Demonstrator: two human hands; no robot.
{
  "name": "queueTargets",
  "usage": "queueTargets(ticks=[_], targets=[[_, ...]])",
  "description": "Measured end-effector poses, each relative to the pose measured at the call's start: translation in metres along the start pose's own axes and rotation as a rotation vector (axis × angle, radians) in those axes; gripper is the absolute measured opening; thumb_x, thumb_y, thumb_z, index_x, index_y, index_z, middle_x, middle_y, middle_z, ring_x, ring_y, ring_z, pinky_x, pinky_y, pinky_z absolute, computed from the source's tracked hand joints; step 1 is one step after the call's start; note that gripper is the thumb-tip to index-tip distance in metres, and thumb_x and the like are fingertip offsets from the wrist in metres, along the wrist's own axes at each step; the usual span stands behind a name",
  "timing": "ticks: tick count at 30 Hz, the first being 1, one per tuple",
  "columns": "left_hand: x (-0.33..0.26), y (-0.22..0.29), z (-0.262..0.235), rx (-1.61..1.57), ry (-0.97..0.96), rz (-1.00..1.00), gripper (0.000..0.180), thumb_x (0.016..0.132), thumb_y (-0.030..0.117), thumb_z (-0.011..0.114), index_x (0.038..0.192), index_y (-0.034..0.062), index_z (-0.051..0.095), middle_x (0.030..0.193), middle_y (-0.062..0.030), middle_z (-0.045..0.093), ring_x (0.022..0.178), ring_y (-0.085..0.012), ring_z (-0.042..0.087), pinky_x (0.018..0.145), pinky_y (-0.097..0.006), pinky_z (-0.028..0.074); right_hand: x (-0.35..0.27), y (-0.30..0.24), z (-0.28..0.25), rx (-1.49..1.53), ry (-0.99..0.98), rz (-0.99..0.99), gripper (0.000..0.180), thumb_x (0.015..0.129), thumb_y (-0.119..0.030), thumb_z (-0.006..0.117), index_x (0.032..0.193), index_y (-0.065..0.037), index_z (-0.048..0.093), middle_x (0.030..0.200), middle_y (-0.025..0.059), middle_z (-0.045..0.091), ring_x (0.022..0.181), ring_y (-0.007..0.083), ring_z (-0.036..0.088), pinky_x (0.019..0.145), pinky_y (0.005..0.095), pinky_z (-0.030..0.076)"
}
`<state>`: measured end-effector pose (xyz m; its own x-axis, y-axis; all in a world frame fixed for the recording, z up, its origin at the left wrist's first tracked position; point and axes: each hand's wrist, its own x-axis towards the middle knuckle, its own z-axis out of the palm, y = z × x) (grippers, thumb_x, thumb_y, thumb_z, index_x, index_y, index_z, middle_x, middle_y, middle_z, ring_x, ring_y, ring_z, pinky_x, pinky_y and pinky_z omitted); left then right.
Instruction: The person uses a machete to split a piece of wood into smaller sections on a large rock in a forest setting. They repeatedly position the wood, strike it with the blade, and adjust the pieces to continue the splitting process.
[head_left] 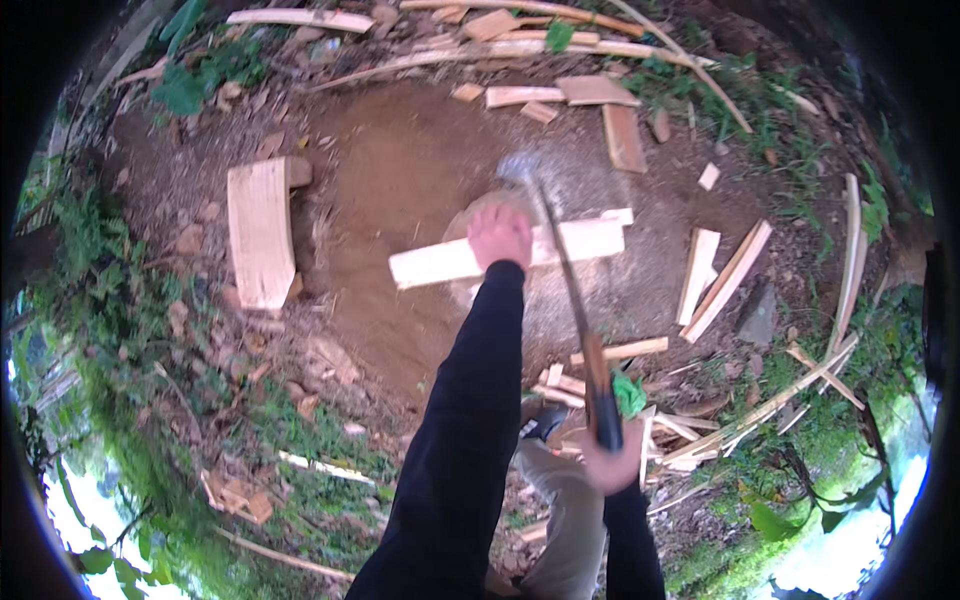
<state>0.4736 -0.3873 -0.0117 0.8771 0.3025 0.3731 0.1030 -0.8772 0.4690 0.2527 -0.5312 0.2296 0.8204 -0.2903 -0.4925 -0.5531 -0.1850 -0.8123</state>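
Note:
My left hand (502,235) lies closed over the middle of a pale wooden plank (435,263), holding it across a round wooden block (474,212) that is mostly hidden beneath. A second strip of wood shows along the plank's far right edge. My right hand (613,466), lower and to the right, is wrapped round the black grip of what looks like a long-handled axe (596,372). Its brown and dark handle slants up and left, passing in front of the plank's right half. The bluish-grey head beyond the plank is blurred, so its exact shape cannot be told.
A wide board (260,235) rests at the left. Split pieces (725,280) lie at the right, and a heap of sticks (690,430) is near my right hand. Long curved strips (500,50) lie at the far side. My trousered leg (565,510) shows below.

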Motion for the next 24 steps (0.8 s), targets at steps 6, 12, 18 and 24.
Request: queueTargets(ticks=[6,12,18,24], targets=[[0.014,0.009,0.001,-0.016,-0.052,-0.059,0.02,0.079,0.019,0.061,0.065,0.0087,0.05,0.078,-0.0087,0.056,0.079,-0.0316,0.056,0.07,-0.047,0.044,-0.084,-0.035,-0.049,-0.265,-0.2,0.036,0.013,0.067,-0.009,0.07,0.068,-0.004,0.058,0.049,-0.0007,0.047,0.044,0.0091,0.046,0.045,0.0278,0.039],[0.005,0.007,0.002,-0.011,-0.111,-0.043,0.016,0.08,0.021,0.059,0.07,0.0088,0.055,0.083,-0.0083,0.058,0.082,-0.0309,0.056,0.073,-0.046,0.044,0.067,-0.016,0.021,-0.268,-0.114,-0.055,0.019,0.077,-0.012,0.075,0.076,-0.004,0.057,0.063,0.0005,0.055,0.054,0.0104,0.052,0.05,0.0307,0.042],[0.007,0.013,0.0,-0.003,-0.074,-0.054,0.022,0.08,0.019,0.059,0.063,0.01,0.05,0.073,-0.0084,0.054,0.076,-0.0318,0.055,0.069,-0.047,0.043,-0.097,-0.07,-0.047,-0.226,-0.156,0.149,0.02,0.067,-0.003,0.071,0.056,-0.006,0.055,0.05,-0.0014,0.048,0.046,0.0072,0.049,0.046,0.0253,0.038],[0.003,0.01,0.002,-0.02,-0.058,-0.029,0.02,0.079,0.021,0.06,0.064,0.01,0.052,0.074,-0.0085,0.054,0.076,-0.0318,0.056,0.07,-0.047,0.043,0.065,0.0,0.022,-0.158,-0.049,-0.049,0.024,0.076,-0.009,0.076,0.069,-0.004,0.054,0.058,0.0009,0.05,0.051,0.0085,0.048,0.047,0.0289,0.039]])
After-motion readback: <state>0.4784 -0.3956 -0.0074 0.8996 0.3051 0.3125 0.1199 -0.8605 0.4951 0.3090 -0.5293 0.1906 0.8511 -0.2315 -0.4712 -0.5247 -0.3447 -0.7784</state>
